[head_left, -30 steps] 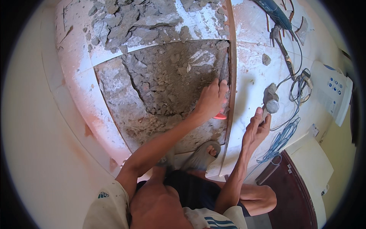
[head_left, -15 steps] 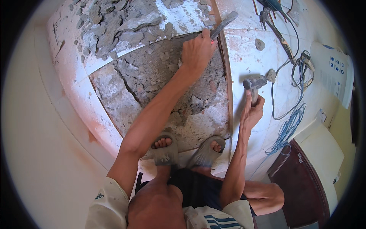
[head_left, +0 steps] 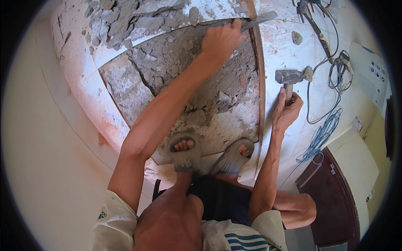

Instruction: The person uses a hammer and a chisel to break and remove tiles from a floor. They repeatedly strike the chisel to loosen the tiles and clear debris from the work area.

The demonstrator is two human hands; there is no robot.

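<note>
My left hand (head_left: 222, 38) is closed around a grey metal chisel (head_left: 263, 19), whose end sticks out to the right. It is over the far right corner of the broken-out patch of floor (head_left: 176, 50), which shows rough grey mortar and cracks. The chisel's other end is hidden by my hand. On the right, my right hand (head_left: 289, 111) grips the short wooden handle of a club hammer (head_left: 289, 76). The hammer head points away from me, above the white tiles and beside a small lump of mortar (head_left: 308, 73).
Rubble (head_left: 121, 21) lies heaped on the tiles at the far left. A brown strip (head_left: 260, 71) borders the patch on its right. Further right are a claw hammer (head_left: 316, 33), a dark cable (head_left: 310, 100), a coiled blue cord (head_left: 322, 131) and a white printed sheet (head_left: 368, 71). My sandalled feet (head_left: 186, 154) stand at the patch's near edge.
The chisel in my left hand has swung to lie flatter, pointing more to the right. My right hand has moved the hammer slightly away and right, its head turned. The whole view has shifted a little.
</note>
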